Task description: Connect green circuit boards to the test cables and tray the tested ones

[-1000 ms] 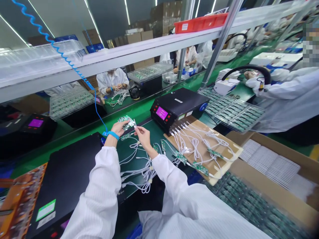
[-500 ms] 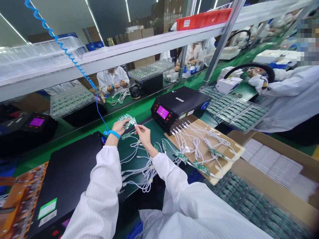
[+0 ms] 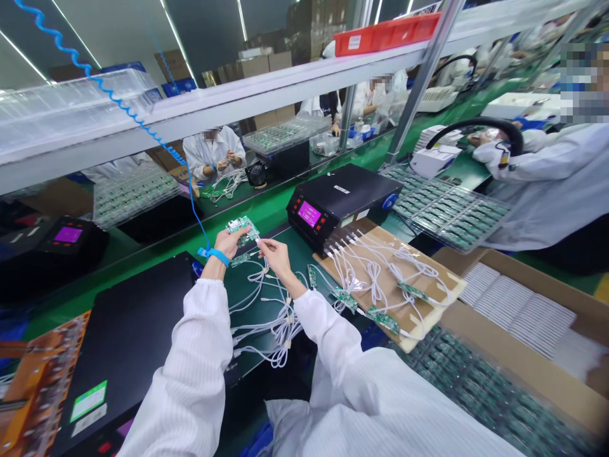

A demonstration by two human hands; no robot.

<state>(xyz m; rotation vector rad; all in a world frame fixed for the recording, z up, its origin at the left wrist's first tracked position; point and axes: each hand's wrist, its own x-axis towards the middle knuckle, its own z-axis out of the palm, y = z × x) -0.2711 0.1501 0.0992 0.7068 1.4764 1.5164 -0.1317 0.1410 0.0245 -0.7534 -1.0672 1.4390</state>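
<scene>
My left hand, a blue strap round its wrist, grips a green circuit board with the thumb on top. Whether more than one board is in that hand I cannot tell. At the board's near right edge, my right hand pinches the white plug of a cable; the fingers partly cover it, so whether it sits in the board's socket is unclear. Just below the hands another small circuit board lies on the green mat. Bundled white cables spread across the mat below my right wrist.
A black test box with a lit screen feeds white cables over a cardboard sheet, with several boards there. Another black box stands left. A blue coiled cord hangs down to my wrist strap. Co-workers sit opposite and at right.
The circuit board in my left hand has turned slightly, showing more of its face. My right hand stays at its edge with the plug. The view has shifted a little.
</scene>
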